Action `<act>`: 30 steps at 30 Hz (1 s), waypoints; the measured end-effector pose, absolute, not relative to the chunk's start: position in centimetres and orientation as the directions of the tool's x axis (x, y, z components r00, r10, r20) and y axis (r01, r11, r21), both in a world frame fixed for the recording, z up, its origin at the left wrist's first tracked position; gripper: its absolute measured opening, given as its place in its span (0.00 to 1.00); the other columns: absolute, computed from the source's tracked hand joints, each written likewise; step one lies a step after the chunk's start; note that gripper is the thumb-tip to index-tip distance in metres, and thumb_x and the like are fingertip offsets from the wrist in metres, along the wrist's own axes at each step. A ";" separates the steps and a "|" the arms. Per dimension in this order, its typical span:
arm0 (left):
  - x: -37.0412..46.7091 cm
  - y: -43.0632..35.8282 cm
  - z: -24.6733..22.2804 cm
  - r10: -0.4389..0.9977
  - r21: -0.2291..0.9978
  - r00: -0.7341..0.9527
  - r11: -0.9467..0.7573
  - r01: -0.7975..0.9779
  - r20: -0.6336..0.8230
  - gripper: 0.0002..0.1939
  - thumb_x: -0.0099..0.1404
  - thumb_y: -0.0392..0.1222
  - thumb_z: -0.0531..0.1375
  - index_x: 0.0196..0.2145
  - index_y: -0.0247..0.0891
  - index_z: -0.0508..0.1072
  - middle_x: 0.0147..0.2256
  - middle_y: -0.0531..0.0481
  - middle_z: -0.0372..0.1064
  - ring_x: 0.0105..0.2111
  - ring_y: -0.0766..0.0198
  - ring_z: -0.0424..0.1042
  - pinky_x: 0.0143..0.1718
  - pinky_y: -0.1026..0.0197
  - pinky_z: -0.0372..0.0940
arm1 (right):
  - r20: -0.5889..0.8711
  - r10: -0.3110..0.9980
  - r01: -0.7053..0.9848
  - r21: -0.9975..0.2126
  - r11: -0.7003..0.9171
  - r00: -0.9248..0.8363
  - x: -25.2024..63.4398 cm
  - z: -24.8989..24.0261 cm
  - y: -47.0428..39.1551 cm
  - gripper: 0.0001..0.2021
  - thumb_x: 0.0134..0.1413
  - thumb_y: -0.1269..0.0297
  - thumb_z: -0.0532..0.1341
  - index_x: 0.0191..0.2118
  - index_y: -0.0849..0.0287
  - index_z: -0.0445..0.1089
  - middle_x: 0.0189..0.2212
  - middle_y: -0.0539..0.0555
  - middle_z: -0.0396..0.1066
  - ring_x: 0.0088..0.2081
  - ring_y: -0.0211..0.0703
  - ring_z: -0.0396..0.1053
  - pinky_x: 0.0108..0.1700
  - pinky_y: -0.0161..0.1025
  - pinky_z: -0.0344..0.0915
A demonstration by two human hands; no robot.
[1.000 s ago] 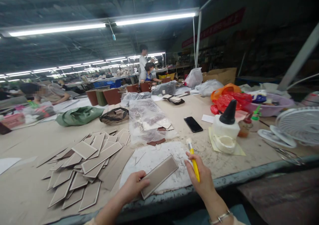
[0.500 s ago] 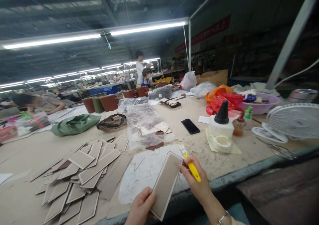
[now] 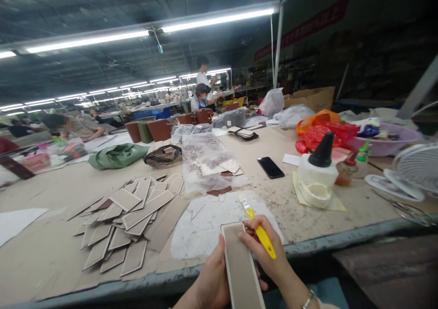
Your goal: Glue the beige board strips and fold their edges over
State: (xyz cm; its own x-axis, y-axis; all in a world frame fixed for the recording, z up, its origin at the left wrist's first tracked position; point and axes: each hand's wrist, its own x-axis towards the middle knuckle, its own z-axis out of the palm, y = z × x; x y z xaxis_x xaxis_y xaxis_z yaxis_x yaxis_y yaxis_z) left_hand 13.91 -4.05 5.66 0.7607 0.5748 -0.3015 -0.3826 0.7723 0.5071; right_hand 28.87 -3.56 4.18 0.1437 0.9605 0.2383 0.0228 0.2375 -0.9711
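A flat taupe panel with a pale border stands out in front of me at the table's edge. My left hand grips its left side, thumb along the edge. My right hand pinches the panel's upper right edge while also holding a yellow-handled paintbrush, its bristles pointing up and away. Under the brush lies a white sheet with stains. Left of it, a loose heap of similar panels is spread on the table.
A white glue bottle with a black cone cap stands at right, near a black phone. Farther right are a fan, scissors and a lilac basin. A green bag lies left. Co-workers sit and stand beyond.
The panel has turned more upright and come closer to me. My left hand has moved up its left side. The view has swung slightly left and down; the brush stays in my right hand.
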 end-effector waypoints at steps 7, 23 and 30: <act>13.6 -4.0 4.5 0.605 0.515 0.690 0.769 -0.378 -0.398 0.49 0.58 0.76 0.37 0.36 0.24 0.75 0.31 0.37 0.73 0.24 0.59 0.73 0.27 0.61 0.65 | 0.393 0.911 0.353 -0.875 0.330 0.124 28.5 3.8 -3.5 0.10 0.55 0.60 0.61 0.35 0.52 0.56 0.40 0.53 0.74 0.37 0.44 0.74 0.38 0.40 0.71; 12.0 -3.9 2.8 0.596 0.576 0.572 0.780 -0.245 -0.564 0.52 0.55 0.79 0.37 0.31 0.22 0.75 0.23 0.39 0.70 0.22 0.61 0.71 0.26 0.63 0.65 | 0.631 0.768 0.580 -0.587 0.565 -0.110 28.2 3.2 -3.4 0.06 0.59 0.71 0.57 0.36 0.53 0.59 0.37 0.53 0.71 0.39 0.43 0.70 0.41 0.41 0.69; 12.0 -4.1 2.7 0.637 0.646 0.558 0.731 -0.220 -0.532 0.50 0.57 0.77 0.36 0.31 0.25 0.75 0.23 0.42 0.69 0.21 0.64 0.69 0.25 0.64 0.63 | 0.604 0.789 0.545 -0.626 0.558 -0.114 28.2 3.5 -3.5 0.08 0.57 0.71 0.59 0.37 0.53 0.58 0.38 0.52 0.69 0.42 0.42 0.68 0.44 0.41 0.67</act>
